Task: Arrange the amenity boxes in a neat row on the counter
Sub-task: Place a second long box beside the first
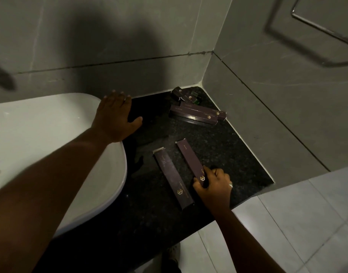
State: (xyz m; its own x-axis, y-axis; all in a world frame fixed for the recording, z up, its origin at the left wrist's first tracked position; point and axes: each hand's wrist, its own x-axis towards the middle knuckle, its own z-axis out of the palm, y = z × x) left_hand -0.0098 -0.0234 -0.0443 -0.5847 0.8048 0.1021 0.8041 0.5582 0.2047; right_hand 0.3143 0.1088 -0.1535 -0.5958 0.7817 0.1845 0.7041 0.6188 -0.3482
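Observation:
Two long dark purple amenity boxes lie side by side on the black speckled counter (153, 209). My right hand (215, 187) grips the near end of the right box (190, 159). The left box (172, 177) lies free beside it, almost parallel. Two more long boxes (194, 115) lie together near the back corner, with two small purple boxes (184, 94) behind them. My left hand (115, 118) rests flat, fingers spread, on the basin rim and counter edge, holding nothing.
A white basin (51, 138) fills the left side. Grey tiled walls (258, 95) close the counter at the back and right. A small green item (195, 98) sits in the corner by the small boxes. A chrome towel rail (315, 30) hangs upper right. The floor (297, 223) is pale tile.

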